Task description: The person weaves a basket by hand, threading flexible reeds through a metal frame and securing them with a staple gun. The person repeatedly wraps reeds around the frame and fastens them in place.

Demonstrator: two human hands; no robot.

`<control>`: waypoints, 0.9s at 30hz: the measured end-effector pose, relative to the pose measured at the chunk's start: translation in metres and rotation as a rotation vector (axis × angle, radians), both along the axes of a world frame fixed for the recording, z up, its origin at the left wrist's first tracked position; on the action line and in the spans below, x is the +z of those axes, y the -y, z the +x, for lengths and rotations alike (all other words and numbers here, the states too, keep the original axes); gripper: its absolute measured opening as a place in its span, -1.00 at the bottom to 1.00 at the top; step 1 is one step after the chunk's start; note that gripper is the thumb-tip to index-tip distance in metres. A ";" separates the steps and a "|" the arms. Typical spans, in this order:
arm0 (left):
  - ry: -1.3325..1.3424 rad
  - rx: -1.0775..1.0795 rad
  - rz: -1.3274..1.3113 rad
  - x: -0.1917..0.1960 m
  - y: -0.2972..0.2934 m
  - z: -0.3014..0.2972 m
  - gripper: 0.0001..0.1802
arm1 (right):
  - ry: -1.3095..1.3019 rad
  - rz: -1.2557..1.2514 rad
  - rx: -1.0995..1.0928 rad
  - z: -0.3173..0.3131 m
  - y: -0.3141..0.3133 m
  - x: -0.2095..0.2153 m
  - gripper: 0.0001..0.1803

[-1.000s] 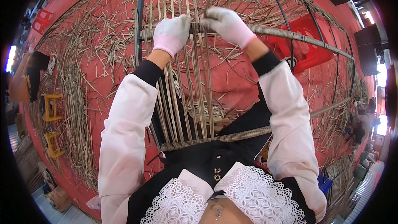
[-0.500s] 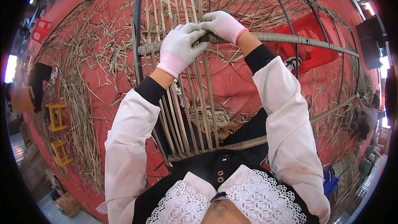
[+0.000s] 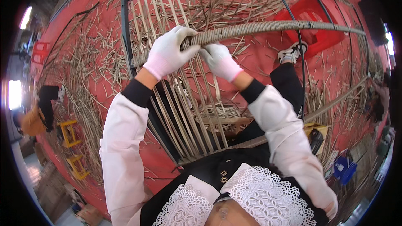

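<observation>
While the right hand [image 3: 218,60] stays pinched on the wrapped rail [image 3: 268,28] of the metal frame [image 3: 125,37], the left hand [image 3: 169,52] has come across from its wider hold a second ago and now closes right beside it, both gloved hands curled tight around the same short stretch of rail. That stretch is where the pale cane wrapping [image 3: 217,37] ends toward the left; beyond it the rail looks barer. With the two grips brought together, the work seems to sit at that end of the winding, the cane held taut and pressed down there. The rail runs across the far middle of the view, above the upright cane slats [image 3: 184,113] that fan down to the person's lap. Loose cane offcuts [image 3: 83,71] litter the red floor [image 3: 104,16] on the left, and a red plastic stool [image 3: 318,21] stands far right.
</observation>
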State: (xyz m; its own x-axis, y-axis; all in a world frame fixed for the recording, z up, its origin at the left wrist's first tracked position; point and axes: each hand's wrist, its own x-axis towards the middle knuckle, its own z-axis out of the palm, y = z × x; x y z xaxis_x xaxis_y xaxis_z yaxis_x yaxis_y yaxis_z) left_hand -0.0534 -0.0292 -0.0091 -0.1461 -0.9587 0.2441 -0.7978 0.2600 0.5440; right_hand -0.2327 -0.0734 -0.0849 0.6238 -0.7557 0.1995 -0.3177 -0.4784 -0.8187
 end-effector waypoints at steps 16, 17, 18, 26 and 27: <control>-0.033 0.072 0.149 -0.011 0.022 -0.010 -0.71 | -1.609 0.474 -1.017 -0.586 -0.235 -0.119 -0.48; -0.045 0.082 0.102 -0.014 0.021 -0.012 -0.71 | -1.404 0.701 -1.409 -0.614 -0.266 -0.152 -0.49; -0.036 0.087 0.100 -0.015 0.020 -0.013 -0.70 | -1.362 0.600 -1.489 -0.631 -0.289 -0.180 -0.45; 0.031 0.112 0.131 -0.008 0.019 -0.015 -0.66 | 0.116 0.770 -1.418 -0.589 -0.232 -0.019 -0.87; 0.060 0.069 0.117 -0.009 0.021 -0.013 -0.66 | 0.256 0.823 -1.284 -0.563 -0.223 0.028 -0.86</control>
